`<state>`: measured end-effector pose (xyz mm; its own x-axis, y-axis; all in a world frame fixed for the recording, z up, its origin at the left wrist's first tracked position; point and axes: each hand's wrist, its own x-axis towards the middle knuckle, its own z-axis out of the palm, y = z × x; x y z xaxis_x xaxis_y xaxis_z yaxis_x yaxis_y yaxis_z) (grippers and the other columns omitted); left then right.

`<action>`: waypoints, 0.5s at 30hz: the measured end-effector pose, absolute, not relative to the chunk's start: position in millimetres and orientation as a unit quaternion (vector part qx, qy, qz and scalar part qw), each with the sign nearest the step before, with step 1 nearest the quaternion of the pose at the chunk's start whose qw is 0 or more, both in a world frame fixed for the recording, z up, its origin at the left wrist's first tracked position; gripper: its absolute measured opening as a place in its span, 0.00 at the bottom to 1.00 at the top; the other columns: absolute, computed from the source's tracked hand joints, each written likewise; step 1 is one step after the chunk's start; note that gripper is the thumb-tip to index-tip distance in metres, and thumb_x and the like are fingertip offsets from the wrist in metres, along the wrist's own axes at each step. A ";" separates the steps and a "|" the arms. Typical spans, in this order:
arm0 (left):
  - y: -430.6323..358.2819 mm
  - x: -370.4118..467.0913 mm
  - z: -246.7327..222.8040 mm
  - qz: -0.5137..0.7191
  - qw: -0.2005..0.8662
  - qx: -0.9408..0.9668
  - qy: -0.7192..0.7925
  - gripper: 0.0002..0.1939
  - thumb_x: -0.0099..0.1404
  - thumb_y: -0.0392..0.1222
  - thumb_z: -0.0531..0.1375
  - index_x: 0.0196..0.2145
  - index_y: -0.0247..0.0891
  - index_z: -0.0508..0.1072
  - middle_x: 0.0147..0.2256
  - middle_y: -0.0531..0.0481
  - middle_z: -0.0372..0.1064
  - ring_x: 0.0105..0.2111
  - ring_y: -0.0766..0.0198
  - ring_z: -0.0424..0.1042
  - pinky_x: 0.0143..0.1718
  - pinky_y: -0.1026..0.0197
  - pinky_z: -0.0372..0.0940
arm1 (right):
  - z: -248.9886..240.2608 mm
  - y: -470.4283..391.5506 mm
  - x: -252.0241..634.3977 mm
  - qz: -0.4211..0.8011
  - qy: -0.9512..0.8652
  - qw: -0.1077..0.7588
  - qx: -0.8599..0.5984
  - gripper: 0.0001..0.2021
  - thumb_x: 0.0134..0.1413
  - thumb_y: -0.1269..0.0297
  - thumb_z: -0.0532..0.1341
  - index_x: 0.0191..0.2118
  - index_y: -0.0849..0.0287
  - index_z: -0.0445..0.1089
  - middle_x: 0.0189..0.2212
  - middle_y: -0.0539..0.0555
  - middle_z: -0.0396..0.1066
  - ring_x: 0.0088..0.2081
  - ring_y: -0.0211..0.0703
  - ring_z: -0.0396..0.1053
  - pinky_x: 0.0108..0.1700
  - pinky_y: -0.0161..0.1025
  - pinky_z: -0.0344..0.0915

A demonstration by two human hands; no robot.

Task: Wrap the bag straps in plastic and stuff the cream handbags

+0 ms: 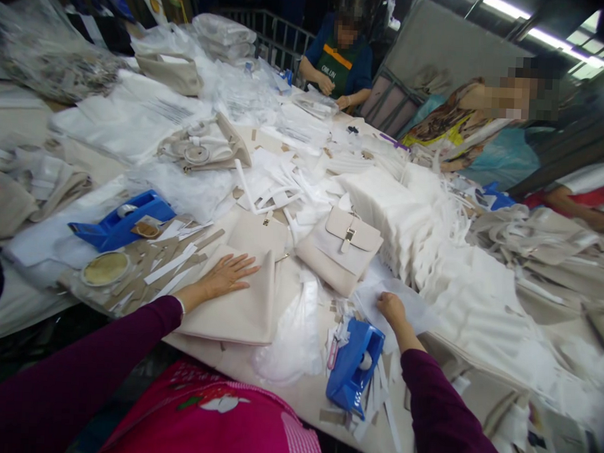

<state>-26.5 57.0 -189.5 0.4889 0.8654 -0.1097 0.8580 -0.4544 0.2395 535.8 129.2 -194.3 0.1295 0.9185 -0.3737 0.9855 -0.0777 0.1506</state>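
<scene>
My left hand [228, 277] lies flat with spread fingers on a cream handbag [238, 314] at the table's near side. To the right, the fingers of my right hand [392, 309] are closed on the edge of a thin white sheet [418, 310], whose material I cannot make out. Between the hands sits a smaller cream bag [342, 245] with a flap and a metal clasp. Below it are a crumpled clear plastic bag [297, 326] and a blue tape dispenser [356, 366] close to my right forearm.
A tall stack of white foam sheets [432, 232] runs along the right. Another blue tape dispenser [125, 219] and paper strips [173, 264] lie at left. More bags [205, 142] and plastic wrapping cover the far side. Co-workers [339, 61] sit across the table.
</scene>
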 end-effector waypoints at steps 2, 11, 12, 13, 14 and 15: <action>57.4 -27.1 -191.5 0.012 0.131 0.853 0.505 0.27 0.69 0.56 0.47 0.63 0.57 0.49 0.66 0.54 0.45 0.64 0.56 0.46 0.62 0.48 0.38 | -195.3 130.0 539.8 -0.094 0.653 0.179 0.730 0.15 0.52 0.72 0.53 0.40 0.68 0.74 0.37 0.67 0.74 0.42 0.48 0.72 0.38 0.36 0.61; 57.8 -28.1 -192.8 0.007 0.119 0.857 0.502 0.27 0.69 0.56 0.47 0.64 0.57 0.48 0.66 0.54 0.45 0.65 0.57 0.45 0.62 0.49 0.39 | -199.4 130.5 557.5 -0.113 0.658 0.147 0.730 0.10 0.51 0.70 0.55 0.35 0.64 0.73 0.30 0.58 0.74 0.35 0.43 0.72 0.36 0.33 0.61; 57.7 -28.0 -192.3 0.006 0.118 0.856 0.502 0.27 0.69 0.56 0.47 0.64 0.57 0.48 0.66 0.54 0.45 0.65 0.57 0.45 0.62 0.49 0.39 | -200.2 130.4 558.0 -0.111 0.658 0.144 0.730 0.10 0.51 0.68 0.56 0.36 0.65 0.73 0.31 0.59 0.74 0.37 0.44 0.72 0.38 0.33 0.62; 57.7 -27.9 -191.7 0.005 0.117 0.857 0.503 0.27 0.69 0.56 0.47 0.63 0.57 0.48 0.65 0.54 0.45 0.65 0.57 0.45 0.62 0.49 0.39 | -201.2 130.2 558.1 -0.107 0.659 0.142 0.731 0.11 0.51 0.66 0.58 0.38 0.65 0.72 0.35 0.61 0.74 0.38 0.45 0.72 0.39 0.34 0.62; 57.6 -27.8 -191.2 0.005 0.117 0.857 0.503 0.27 0.69 0.57 0.47 0.63 0.57 0.48 0.65 0.54 0.45 0.65 0.56 0.45 0.62 0.49 0.39 | -202.2 130.0 557.6 -0.102 0.659 0.140 0.732 0.14 0.50 0.63 0.60 0.41 0.67 0.71 0.38 0.63 0.73 0.40 0.46 0.71 0.40 0.35 0.63; 57.6 -27.7 -190.7 0.005 0.118 0.857 0.502 0.27 0.69 0.57 0.46 0.64 0.57 0.48 0.65 0.54 0.45 0.65 0.56 0.45 0.62 0.49 0.39 | -203.2 129.7 556.8 -0.098 0.660 0.139 0.732 0.18 0.49 0.60 0.62 0.44 0.68 0.70 0.42 0.65 0.71 0.41 0.47 0.71 0.41 0.36 0.63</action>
